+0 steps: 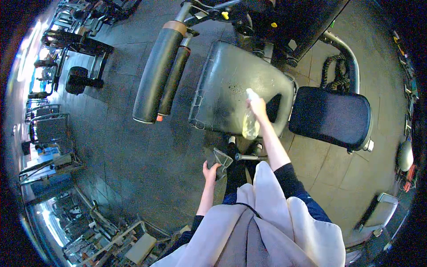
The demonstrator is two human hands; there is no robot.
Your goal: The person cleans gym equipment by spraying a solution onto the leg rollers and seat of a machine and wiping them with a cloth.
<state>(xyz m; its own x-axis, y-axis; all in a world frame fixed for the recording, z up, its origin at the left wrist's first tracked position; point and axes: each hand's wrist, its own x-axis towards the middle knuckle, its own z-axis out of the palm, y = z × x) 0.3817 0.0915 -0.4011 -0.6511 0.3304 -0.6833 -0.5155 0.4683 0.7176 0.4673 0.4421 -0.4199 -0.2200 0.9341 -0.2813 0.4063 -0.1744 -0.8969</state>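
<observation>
My right hand (258,107) grips a clear spray bottle (250,121) with yellowish liquid, its white nozzle pointed at the black seat pad (231,84) of a gym machine, just above the pad's right part. My left hand (211,172) is lower and closer to me, closed on a grey cloth (222,159) that hangs in front of the pad's near edge. The pad surface shows light specks near the nozzle.
Two long black roller pads (160,73) lie left of the seat. A dark blue back pad (331,116) stands to the right, with a coiled rope (340,73) behind it. Other gym machines (75,49) line the left side, on grey floor tiles (129,151).
</observation>
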